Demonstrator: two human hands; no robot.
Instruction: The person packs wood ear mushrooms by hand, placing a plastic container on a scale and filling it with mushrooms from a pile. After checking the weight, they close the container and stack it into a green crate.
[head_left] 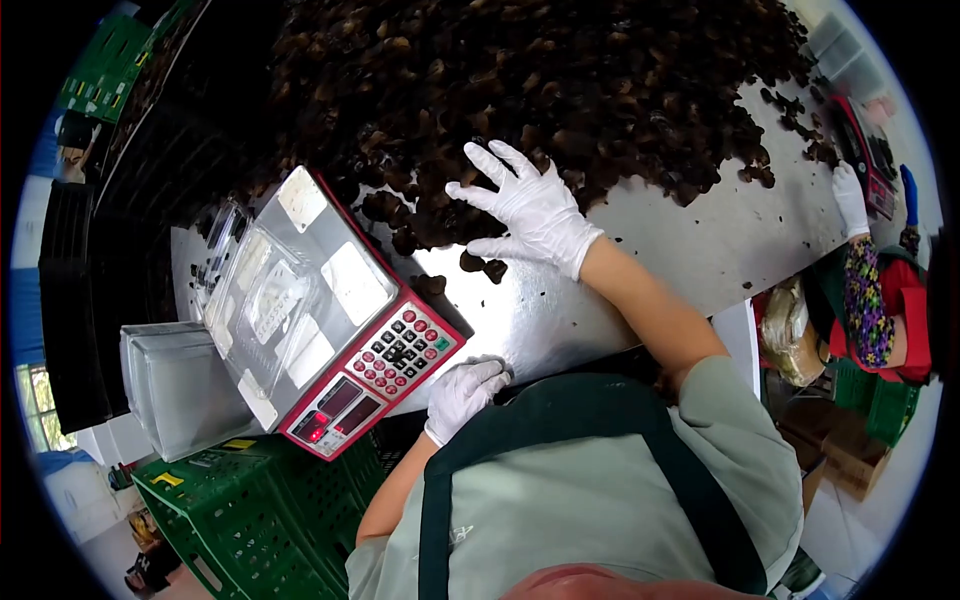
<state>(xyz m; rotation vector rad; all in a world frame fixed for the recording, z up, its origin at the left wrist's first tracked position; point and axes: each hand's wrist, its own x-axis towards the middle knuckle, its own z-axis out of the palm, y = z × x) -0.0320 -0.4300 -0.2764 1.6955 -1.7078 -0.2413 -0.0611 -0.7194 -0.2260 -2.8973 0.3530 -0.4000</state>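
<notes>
My right hand, in a white glove, is spread wide over the near edge of a large heap of dark brown wood ear mushrooms. Nothing shows in its fingers. My left hand, also gloved in white, lies at the metal table's near edge with its fingers folded together; its palm side is hidden, and no object shows in it. Just left of it stands a red-framed digital scale with a keypad and lit display. A clear plastic container rests on the scale's plate. Several loose mushroom pieces lie between my hands.
Stacked clear containers stand left of the scale, above a green crate. Black crates line the far left. At right, a co-worker's white-gloved hand is beside another red scale. A cardboard box sits below.
</notes>
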